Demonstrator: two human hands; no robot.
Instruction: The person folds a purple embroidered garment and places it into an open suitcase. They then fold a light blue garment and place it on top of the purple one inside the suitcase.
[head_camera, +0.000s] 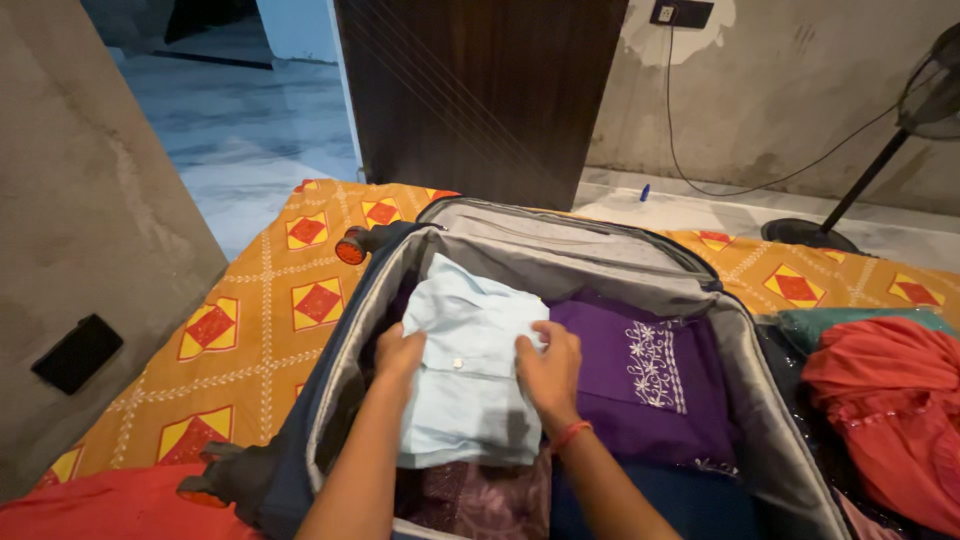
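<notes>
1. Pale blue cotton is what I have under both hands: a folded light-blue buttoned shirt (465, 360) lying flat in the left half of the open grey-lined soft suitcase (745, 400).
2. My left hand (398, 352) rests on the shirt's left edge, fingers curled down over the fold, apparently tucked at the edge rather than gripping.
3. My right hand (548, 368), an orange thread band at its wrist, presses the shirt's right edge with fingers bent, flat on the cloth; I cannot tell if it pinches any.
4. I judge the step as settling the shirt into place; the next move calls for smoothing it level without disturbing its fold.
5. Just beside it lies a purple embroidered garment (650, 385), touching the shirt's right edge.
6. Outside the case sit a crumpled red cloth (885, 400) and the orange diamond-patterned bedsheet (260, 300).
7. Farthest stands a black pedestal fan (880, 160).
</notes>
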